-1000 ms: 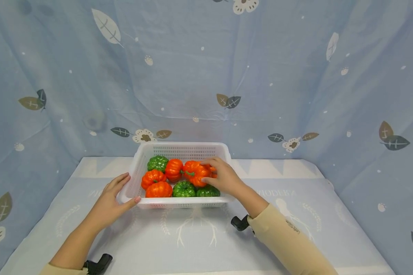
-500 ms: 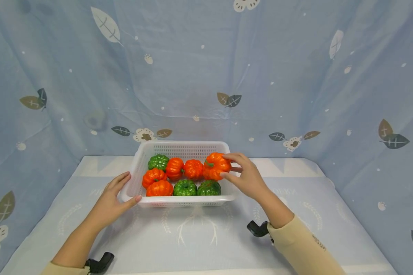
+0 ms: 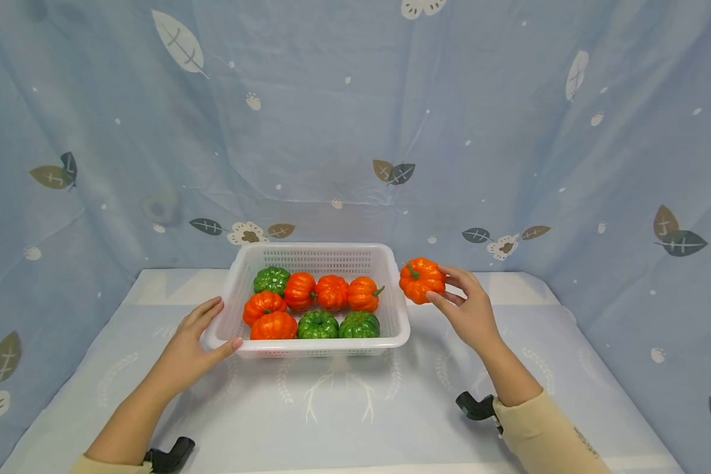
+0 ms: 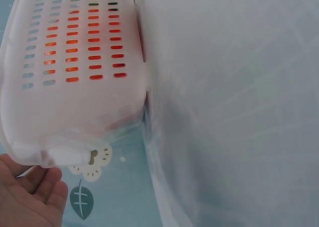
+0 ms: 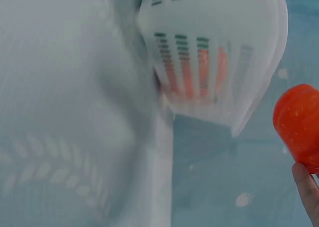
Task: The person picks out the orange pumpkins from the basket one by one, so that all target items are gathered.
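A small orange pumpkin (image 3: 422, 280) with a green stem is held up by my right hand (image 3: 473, 312), pinched between thumb and fingers. It is above the table, just right of the white plastic basket (image 3: 308, 344). The right wrist view shows the same pumpkin (image 5: 299, 122) at its right edge, with part of a finger below it. My left hand (image 3: 191, 349) rests at the basket's left front corner, fingers straight along the left rim and thumb on the front rim. Inside the basket lie several orange pumpkins (image 3: 332, 293) and three green ones (image 3: 318, 325).
The table (image 3: 343, 421) has a pale printed cloth on it. Behind and on both sides hangs a blue curtain (image 3: 308, 131) with leaf and flower prints. A black wrist device (image 3: 475, 406) sits at the right cuff, another (image 3: 172, 454) at the left.
My right hand has lifted the orange pumpkin out of the basket and carried it to the right, past the rim. The left hand and the basket stay in place.
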Demonstrator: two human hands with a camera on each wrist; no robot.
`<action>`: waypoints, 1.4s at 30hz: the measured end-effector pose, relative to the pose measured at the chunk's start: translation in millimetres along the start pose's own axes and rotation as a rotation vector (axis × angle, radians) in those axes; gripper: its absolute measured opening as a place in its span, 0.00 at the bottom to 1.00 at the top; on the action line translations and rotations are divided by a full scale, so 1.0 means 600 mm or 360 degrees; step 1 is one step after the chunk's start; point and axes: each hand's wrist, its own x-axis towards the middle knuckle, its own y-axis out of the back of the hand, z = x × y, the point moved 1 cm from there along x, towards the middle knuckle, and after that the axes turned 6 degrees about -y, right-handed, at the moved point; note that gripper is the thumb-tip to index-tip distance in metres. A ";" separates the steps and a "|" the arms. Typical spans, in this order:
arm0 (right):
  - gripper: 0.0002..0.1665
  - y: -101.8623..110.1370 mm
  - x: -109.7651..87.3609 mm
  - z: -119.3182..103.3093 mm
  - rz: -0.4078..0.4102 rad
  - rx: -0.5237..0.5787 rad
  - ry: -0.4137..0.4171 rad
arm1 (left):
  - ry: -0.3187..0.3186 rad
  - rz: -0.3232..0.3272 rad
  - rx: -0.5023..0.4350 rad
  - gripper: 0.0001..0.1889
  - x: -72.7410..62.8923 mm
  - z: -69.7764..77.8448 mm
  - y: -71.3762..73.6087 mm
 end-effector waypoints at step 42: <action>0.24 -0.008 0.092 0.161 -0.0023 -0.0249 -0.0643 | 0.0001 -0.0023 0.0002 0.52 0.000 0.003 0.003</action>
